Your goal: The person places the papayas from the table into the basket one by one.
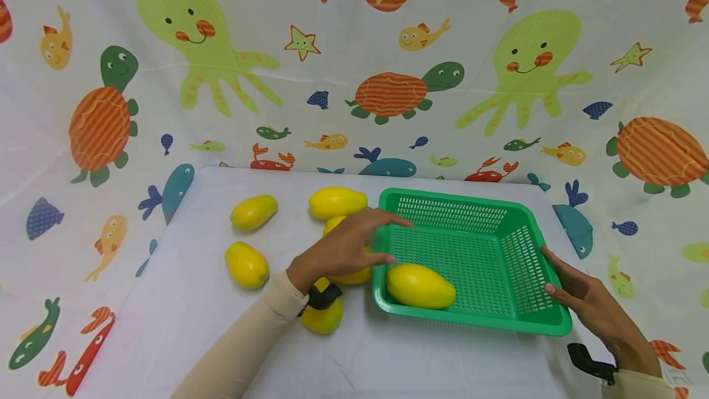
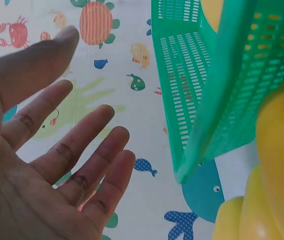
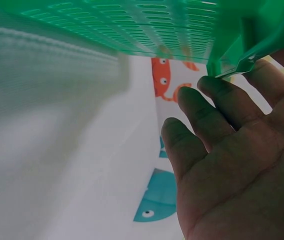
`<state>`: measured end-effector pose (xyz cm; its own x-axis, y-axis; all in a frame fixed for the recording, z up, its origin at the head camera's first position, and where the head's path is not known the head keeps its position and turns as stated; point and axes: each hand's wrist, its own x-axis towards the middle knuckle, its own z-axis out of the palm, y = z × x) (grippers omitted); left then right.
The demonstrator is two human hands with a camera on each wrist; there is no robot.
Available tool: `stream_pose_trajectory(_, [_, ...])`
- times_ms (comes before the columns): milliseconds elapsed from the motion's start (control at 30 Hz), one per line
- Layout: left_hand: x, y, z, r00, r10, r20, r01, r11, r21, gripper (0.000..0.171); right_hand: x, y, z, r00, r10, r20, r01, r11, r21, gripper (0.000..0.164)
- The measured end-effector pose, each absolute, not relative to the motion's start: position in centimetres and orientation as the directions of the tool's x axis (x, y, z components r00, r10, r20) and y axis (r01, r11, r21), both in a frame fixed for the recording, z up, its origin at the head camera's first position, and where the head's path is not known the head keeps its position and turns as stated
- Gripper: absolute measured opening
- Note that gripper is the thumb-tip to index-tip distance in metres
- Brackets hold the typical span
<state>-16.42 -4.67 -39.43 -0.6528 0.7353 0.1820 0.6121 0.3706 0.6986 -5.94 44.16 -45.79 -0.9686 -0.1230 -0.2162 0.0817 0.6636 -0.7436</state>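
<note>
Green basket [image 1: 476, 257]: one yellow fruit [image 1: 420, 287] inside, near left. Left outside: loose yellow fruits [image 1: 253, 212], desk [image 1: 421, 356]. My left hand [image 1: 349, 242]: fingers apart, empty; my right hand [image 1: 592, 303]: clamped on basket's right.

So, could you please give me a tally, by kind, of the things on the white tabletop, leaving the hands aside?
Yellow fruits: 7 visible, some partly hidden by the left hand and wrist
Green basket: 1
Total: 8
</note>
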Motion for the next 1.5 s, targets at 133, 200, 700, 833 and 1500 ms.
stream_pose_trajectory(133, [-16.7,-5.4,-39.7,-0.683,0.711,0.167,0.565,0.369,0.738,0.06,-5.9,44.2,-45.9,-0.968,-0.111,-0.226,0.096,0.668,-0.738,0.075])
stream_pose_trajectory(200, [-16.8,-5.8,-39.8,-0.7,0.698,0.152,0.543,0.382,0.748,0.06,-5.9,44.2,-45.9,-0.967,-0.108,-0.23,0.1,0.67,-0.736,0.075])
stream_pose_trajectory(700, [-17.9,-8.8,-41.8,-0.774,0.63,0.071,0.435,0.447,0.782,0.062,-5.9,44.1,-45.7,-0.964,-0.102,-0.245,0.114,0.674,-0.73,0.075])
stream_pose_trajectory(833, [-17.9,-9.3,-42.3,-0.77,0.638,0.016,0.423,0.492,0.761,0.065,-5.9,44.1,-45.7,-0.966,-0.101,-0.239,0.11,0.675,-0.73,0.075])
stream_pose_trajectory(1500, [-18.0,-11.4,-45.1,-0.732,0.673,-0.104,0.439,0.582,0.685,0.067,-5.8,44.0,-45.8,-0.957,-0.075,-0.279,0.159,0.669,-0.726,0.077])
